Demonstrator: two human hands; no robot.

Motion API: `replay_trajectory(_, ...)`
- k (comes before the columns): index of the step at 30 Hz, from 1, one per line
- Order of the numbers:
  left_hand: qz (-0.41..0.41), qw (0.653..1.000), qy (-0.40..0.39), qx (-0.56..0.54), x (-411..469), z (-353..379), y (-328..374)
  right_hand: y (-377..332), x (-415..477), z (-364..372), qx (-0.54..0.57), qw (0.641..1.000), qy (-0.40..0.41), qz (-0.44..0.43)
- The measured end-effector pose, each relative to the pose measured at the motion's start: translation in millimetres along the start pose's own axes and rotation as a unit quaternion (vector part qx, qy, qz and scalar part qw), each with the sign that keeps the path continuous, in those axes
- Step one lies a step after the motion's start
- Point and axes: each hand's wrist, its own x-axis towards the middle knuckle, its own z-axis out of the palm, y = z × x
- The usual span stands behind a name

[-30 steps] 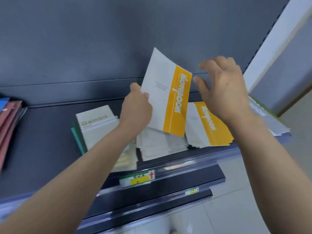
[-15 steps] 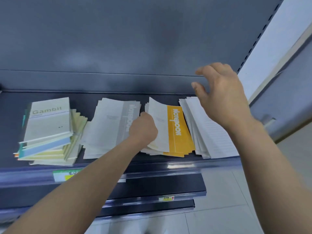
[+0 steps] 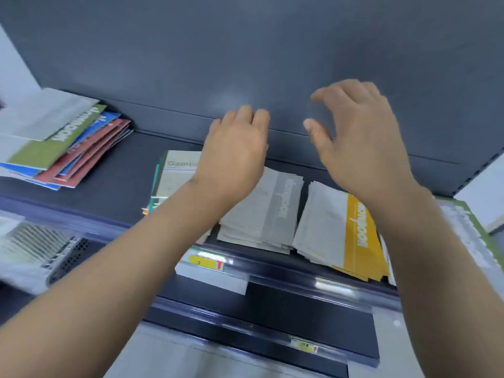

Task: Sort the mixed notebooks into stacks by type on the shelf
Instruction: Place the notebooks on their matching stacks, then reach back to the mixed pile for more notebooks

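nearest: lower rail with a small price tag [image 3: 304, 345], blurred. above it, the front edge of the dark shelf [image 3: 117, 184], which bore a yellow price label [image 3: 206, 261]. on the shelf, left to right along the front: gambit notebook stack [image 3: 174, 173], pale cover up, partly hidden by the left forearm; grey-band notebook stack [image 3: 272, 211], just beside it; yellow-band notebook stack [image 3: 351, 236], close beside the grey one, front edges reaching the shelf edge; green-edged notebook [image 3: 474, 230], far right, blurred, partly behind the right forearm. left hand [image 3: 234, 151]: raised over the gambit and grey-band stacks, fingers loosely curled away from the camera, nothing held. right hand [image 3: 360, 140]: raised over the yellow-band stack, fingers spread and relaxed, thumb out, nothing held. farther back at left: mixed pile [image 3: 68, 151] of fanned green, blue and red covers with a grey one on top, well apart from the gambit stack. behind everything stood the grey back panel [image 3: 245, 50].
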Motion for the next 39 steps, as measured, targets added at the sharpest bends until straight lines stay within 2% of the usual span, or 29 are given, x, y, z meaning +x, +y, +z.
replay_trajectory(2,0.018,0.997,0.065,0.040,-11,-30,-40,-40,19,7,0.026,0.999,-0.001,-0.023)
replay_trajectory(8,-0.002,0.988,0.120,0.099,-62,-117,-155,-178,59,25,0.080,0.994,-0.003,-0.076)
replay_trajectory(13,-0.052,0.986,0.115,0.109,-107,-164,-250,-284,83,43,0.111,0.988,0.005,-0.105)
replay_trajectory(18,-0.081,0.986,0.100,0.105,-137,-181,-324,-353,103,70,0.117,0.987,-0.012,-0.106)
replay_trajectory(28,-0.189,0.979,0.047,0.058,-122,-144,-411,-385,158,130,0.106,0.989,-0.043,-0.088)
replay_trajectory(35,-0.266,0.962,-0.057,0.029,-81,-89,-465,-376,203,179,0.125,0.988,-0.064,-0.064)
replay_trajectory(39,-0.308,0.939,-0.149,0.013,-60,-48,-489,-367,219,197,0.105,0.990,-0.083,-0.048)
